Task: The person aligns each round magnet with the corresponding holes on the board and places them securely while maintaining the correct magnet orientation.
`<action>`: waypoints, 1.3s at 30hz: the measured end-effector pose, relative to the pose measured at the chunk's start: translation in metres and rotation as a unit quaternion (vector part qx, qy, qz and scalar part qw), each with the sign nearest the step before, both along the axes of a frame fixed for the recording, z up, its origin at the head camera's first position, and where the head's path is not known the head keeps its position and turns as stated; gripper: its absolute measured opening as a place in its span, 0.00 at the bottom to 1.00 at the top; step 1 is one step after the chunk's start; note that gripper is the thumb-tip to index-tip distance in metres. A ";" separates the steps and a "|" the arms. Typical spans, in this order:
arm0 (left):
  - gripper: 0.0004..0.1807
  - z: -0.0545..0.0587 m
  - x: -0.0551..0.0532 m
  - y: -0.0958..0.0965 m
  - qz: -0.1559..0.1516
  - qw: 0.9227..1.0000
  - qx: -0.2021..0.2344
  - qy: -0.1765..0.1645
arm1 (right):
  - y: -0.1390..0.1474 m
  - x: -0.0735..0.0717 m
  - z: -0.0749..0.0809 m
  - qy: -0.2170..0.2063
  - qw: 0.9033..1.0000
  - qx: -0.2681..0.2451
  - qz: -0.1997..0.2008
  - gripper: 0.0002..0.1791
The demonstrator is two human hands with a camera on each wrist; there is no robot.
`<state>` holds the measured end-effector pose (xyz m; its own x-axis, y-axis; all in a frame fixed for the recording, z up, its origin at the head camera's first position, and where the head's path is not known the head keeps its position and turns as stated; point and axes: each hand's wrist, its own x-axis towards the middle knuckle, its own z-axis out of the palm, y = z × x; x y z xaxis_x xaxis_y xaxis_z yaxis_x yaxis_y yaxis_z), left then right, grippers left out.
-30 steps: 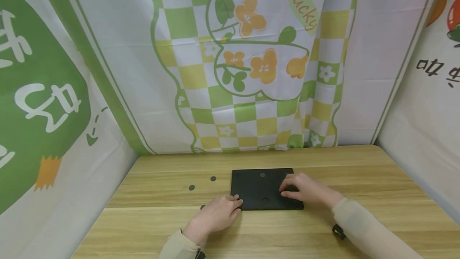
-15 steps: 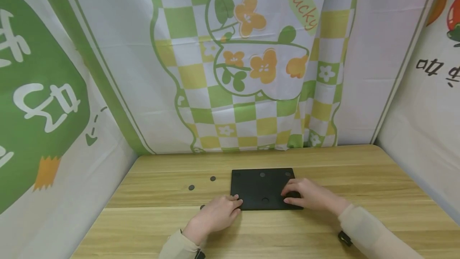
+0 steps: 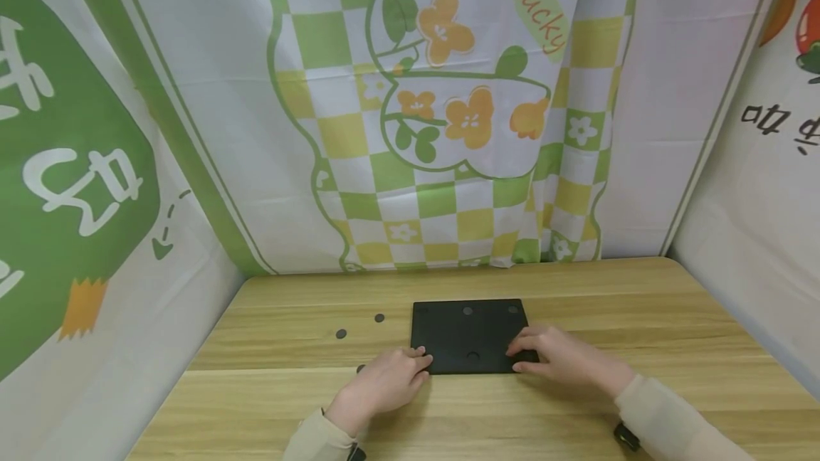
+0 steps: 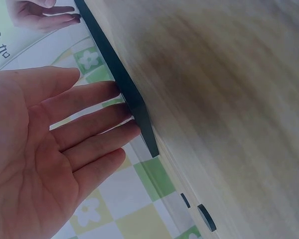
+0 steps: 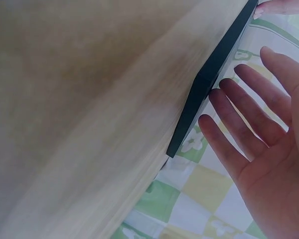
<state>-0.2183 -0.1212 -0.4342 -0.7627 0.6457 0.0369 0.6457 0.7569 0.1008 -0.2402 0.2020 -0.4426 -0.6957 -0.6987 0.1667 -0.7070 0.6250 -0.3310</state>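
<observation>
A flat black rectangular board (image 3: 458, 333) lies on the wooden table, with shallow round marks in its face. Small dark grey discs sit at its back edge, one near the middle (image 3: 468, 311) and one at the right corner. My left hand (image 3: 391, 375) rests its straight fingertips on the board's front left corner; the left wrist view shows them at the board's edge (image 4: 122, 69). My right hand (image 3: 554, 354) is over the front right corner, covering it. In the right wrist view its fingers (image 5: 239, 119) are spread and relaxed at the board's edge, with nothing visible between them.
Left of the board, two loose dark discs lie on the table: a farther disc (image 3: 379, 318) and a nearer disc (image 3: 341, 334). Another disc (image 3: 361, 368) is partly hidden behind my left hand. A patterned curtain (image 3: 442, 219) hangs behind the table (image 3: 307, 297).
My right hand has slid toward the front right corner of the board, uncovering the disc at the back right corner. The left hand and board have stayed put.
</observation>
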 end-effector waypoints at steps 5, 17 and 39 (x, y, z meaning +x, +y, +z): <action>0.19 0.000 0.000 0.000 0.001 1.000 0.000 -0.001 | 0.002 0.004 -0.002 0.015 1.000 0.007 -0.007 0.16; 0.19 0.000 0.001 -0.001 -0.001 1.000 -0.001 -0.002 | 0.002 0.011 -0.003 0.000 1.000 0.018 -0.015 0.19; 0.19 0.002 0.002 0.000 -0.001 1.000 0.002 -0.004 | 0.000 0.011 -0.005 0.023 0.999 0.033 0.008 0.22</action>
<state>-0.2165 -0.1209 -0.4320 -0.7621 0.6465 0.0334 0.6459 0.7558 0.1076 -0.2291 0.2020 -0.4479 -0.6774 -0.7200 0.1507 -0.7301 0.6332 -0.2569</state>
